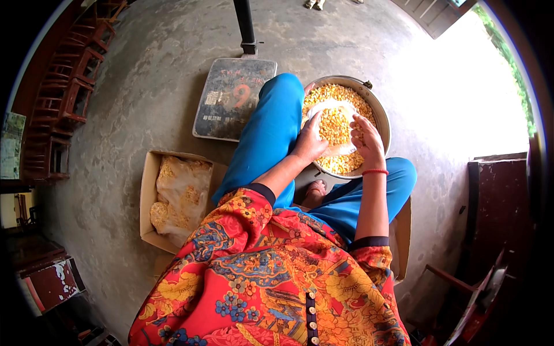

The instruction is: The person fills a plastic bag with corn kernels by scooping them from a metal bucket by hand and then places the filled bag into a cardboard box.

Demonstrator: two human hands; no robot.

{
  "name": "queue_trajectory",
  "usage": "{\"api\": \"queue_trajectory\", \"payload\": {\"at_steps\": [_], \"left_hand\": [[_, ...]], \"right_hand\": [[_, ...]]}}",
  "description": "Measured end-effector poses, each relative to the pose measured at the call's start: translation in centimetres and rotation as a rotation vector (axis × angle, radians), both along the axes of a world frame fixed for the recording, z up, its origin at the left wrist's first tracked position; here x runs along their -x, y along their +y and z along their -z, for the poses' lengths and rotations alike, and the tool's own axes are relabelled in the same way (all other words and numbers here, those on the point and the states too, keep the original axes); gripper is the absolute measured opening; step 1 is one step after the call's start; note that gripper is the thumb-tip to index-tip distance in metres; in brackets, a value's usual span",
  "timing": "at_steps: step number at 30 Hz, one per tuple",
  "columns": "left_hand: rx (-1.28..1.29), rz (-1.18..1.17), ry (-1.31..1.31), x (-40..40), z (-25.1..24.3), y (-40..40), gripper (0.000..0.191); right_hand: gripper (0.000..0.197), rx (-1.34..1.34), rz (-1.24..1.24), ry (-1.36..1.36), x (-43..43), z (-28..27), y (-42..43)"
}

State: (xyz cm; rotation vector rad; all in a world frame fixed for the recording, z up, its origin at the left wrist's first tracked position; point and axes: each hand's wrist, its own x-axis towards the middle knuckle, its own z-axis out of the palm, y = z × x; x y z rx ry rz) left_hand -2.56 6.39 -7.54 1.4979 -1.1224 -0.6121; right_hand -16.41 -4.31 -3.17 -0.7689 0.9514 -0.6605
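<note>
A clear plastic bag (342, 150) of yellow corn kernels (334, 126) sits within a round metal basin (383, 104) between my knees. More loose kernels (346, 164) lie around it in the basin. My left hand (309, 140) holds the bag's left side, its thumb pointing inward and its other fingers partly hidden. On the opposite side, my right hand (368, 137) has its fingers curled against the bag's edge, a red band around the wrist. The bag's mouth faces up, showing the corn inside.
Left of the basin stands a platform scale (229, 104) with a dark post (245, 21). A cardboard box (149, 203) beside my left leg holds filled plastic bags (181, 194). Another box (403, 242) is partly hidden at my right. Wooden chairs (71, 104) line the left wall.
</note>
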Motion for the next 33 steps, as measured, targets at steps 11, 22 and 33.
{"api": "queue_trajectory", "payload": {"at_steps": [11, 22, 33], "left_hand": [[0.028, 0.01, -0.005, 0.2, 0.2, -0.1, 0.064], [0.027, 0.008, -0.008, 0.2, 0.6, -0.1, 0.066], [0.061, -0.001, -0.023, 0.0, 1.3, -0.2, 0.066]], "right_hand": [[0.04, 1.15, 0.04, 0.78, 1.4, 6.8, -4.2], [0.039, 0.549, -0.06, 1.081, 7.2, 14.9, -3.7], [0.055, 0.598, -0.704, 1.203, 3.2, 11.8, 0.7]]}}
